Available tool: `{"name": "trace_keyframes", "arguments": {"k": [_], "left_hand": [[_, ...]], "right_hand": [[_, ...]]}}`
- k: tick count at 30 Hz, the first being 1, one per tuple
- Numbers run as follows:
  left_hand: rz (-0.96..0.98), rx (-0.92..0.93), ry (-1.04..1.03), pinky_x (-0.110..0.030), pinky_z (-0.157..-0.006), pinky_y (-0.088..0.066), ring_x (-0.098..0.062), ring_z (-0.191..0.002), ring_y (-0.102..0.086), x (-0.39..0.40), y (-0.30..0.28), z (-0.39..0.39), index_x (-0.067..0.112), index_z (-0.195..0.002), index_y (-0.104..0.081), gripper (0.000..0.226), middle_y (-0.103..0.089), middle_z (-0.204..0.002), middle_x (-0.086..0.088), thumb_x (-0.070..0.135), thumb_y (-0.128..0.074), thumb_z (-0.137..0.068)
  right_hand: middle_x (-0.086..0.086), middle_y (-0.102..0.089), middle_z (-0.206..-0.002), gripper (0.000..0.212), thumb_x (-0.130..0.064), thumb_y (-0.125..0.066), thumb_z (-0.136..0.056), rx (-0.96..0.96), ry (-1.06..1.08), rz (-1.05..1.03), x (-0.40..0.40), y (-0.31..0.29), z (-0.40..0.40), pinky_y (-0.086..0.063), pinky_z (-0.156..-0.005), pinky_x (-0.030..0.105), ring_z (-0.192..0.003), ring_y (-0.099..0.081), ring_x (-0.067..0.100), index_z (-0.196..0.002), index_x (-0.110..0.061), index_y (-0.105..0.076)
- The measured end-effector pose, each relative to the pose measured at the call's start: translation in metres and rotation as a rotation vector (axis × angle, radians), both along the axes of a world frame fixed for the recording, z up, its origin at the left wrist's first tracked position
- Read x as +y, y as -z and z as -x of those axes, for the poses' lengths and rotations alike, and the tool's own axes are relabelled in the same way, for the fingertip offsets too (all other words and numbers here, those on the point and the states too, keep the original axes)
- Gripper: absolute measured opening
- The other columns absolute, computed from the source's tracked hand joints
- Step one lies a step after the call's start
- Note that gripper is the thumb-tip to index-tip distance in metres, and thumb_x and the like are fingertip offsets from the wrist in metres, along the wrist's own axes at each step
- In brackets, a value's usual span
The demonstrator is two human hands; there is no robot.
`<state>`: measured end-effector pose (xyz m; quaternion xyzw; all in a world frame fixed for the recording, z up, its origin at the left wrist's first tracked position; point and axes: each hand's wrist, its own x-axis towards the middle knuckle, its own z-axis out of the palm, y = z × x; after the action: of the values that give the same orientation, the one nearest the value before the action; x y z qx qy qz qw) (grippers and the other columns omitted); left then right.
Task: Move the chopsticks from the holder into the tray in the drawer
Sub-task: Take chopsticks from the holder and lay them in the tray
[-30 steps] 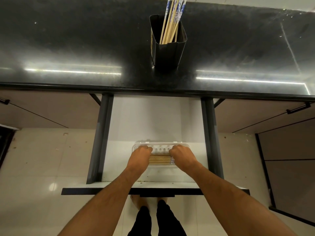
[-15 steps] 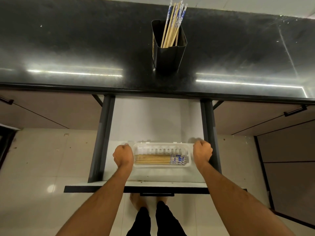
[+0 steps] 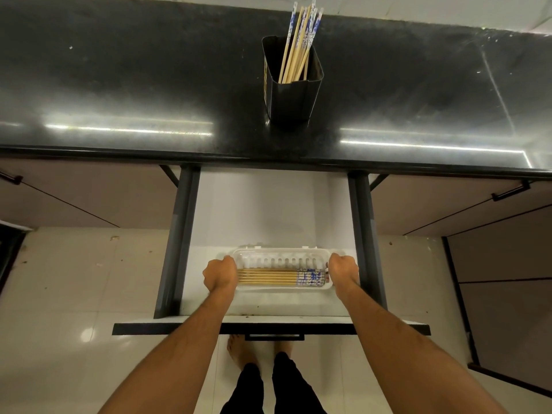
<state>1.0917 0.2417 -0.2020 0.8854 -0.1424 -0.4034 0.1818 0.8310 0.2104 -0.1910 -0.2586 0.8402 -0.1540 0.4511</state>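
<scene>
A black holder [image 3: 292,85] stands on the dark counter with several blue-tipped wooden chopsticks [image 3: 298,46] leaning in it. In the open drawer [image 3: 268,210] lies a white slotted tray [image 3: 283,258] with several chopsticks [image 3: 268,276] lying flat along its near side, blue ends to the right. My left hand [image 3: 221,274] grips the tray's left end with curled fingers. My right hand [image 3: 343,270] grips its right end the same way. The ends of the tray are hidden under my hands.
The black counter [image 3: 119,85] runs across the top, its edge overhanging the drawer's back. Dark drawer sides [image 3: 176,240] flank the white floor. The drawer front with handle [image 3: 273,336] is near my bare feet. Cabinet doors stand left and right.
My hands moved apart from the middle of the tray to its two ends, then closed in onto the ends. The chopsticks in the tray came into full view.
</scene>
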Motion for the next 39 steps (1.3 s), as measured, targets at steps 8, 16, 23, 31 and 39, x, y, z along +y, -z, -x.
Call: {"name": "trace_keyframes", "arguments": {"k": [8,16,23,31,39], "left_hand": [[-0.022,-0.001,0.061,-0.041,-0.078,-0.054,-0.033,-0.089,-0.066,0.002,-0.001,-0.002,-0.002,-0.1,-0.068,0.033,-0.07,-0.1,-0.02,0.023,-0.047,-0.098],[0.178,-0.199,0.263,-0.04,-0.073,-0.056,-0.027,-0.08,-0.064,-0.019,-0.039,-0.003,0.001,-0.093,-0.068,0.035,-0.07,-0.093,-0.016,0.025,-0.043,-0.101],[0.762,-0.571,0.705,-0.03,-0.085,-0.049,-0.018,-0.091,-0.061,-0.104,-0.128,0.006,0.008,-0.109,-0.064,0.026,-0.066,-0.101,-0.007,0.026,-0.048,-0.101],[1.031,-0.808,0.907,-0.03,-0.088,-0.051,-0.015,-0.092,-0.063,-0.214,-0.228,0.027,0.013,-0.109,-0.063,0.027,-0.067,-0.099,-0.002,0.03,-0.045,-0.1],[1.034,-0.77,0.886,-0.042,-0.073,-0.054,-0.025,-0.081,-0.06,-0.293,-0.278,0.058,0.007,-0.1,-0.064,0.018,-0.066,-0.091,-0.01,0.015,-0.048,-0.099]], "right_hand": [[0.018,-0.072,-0.101,0.03,-0.024,-0.043,-0.104,0.021,-0.064,-0.02,0.0,-0.003,0.001,-0.062,-0.083,0.044,-0.088,-0.073,0.031,-0.108,-0.003,-0.064],[0.006,-0.06,-0.069,0.046,-0.029,-0.039,-0.107,0.348,-0.342,0.255,-0.021,-0.036,-0.005,-0.049,-0.055,0.029,-0.06,-0.057,0.016,-0.068,-0.013,-0.057],[0.009,-0.062,-0.099,0.028,-0.028,-0.047,-0.105,0.688,-0.752,0.715,-0.095,-0.129,-0.025,-0.052,-0.082,0.032,-0.09,-0.058,0.022,-0.107,-0.006,-0.063],[0.009,-0.065,-0.112,0.031,-0.03,-0.043,-0.105,0.87,-0.875,0.943,-0.188,-0.233,-0.052,-0.055,-0.088,0.034,-0.099,-0.06,0.02,-0.118,-0.009,-0.061],[0.007,-0.061,-0.113,0.037,-0.032,-0.034,-0.102,0.697,-0.912,1.004,-0.286,-0.273,-0.083,-0.049,-0.086,0.029,-0.098,-0.052,0.018,-0.116,-0.009,-0.06]]}}
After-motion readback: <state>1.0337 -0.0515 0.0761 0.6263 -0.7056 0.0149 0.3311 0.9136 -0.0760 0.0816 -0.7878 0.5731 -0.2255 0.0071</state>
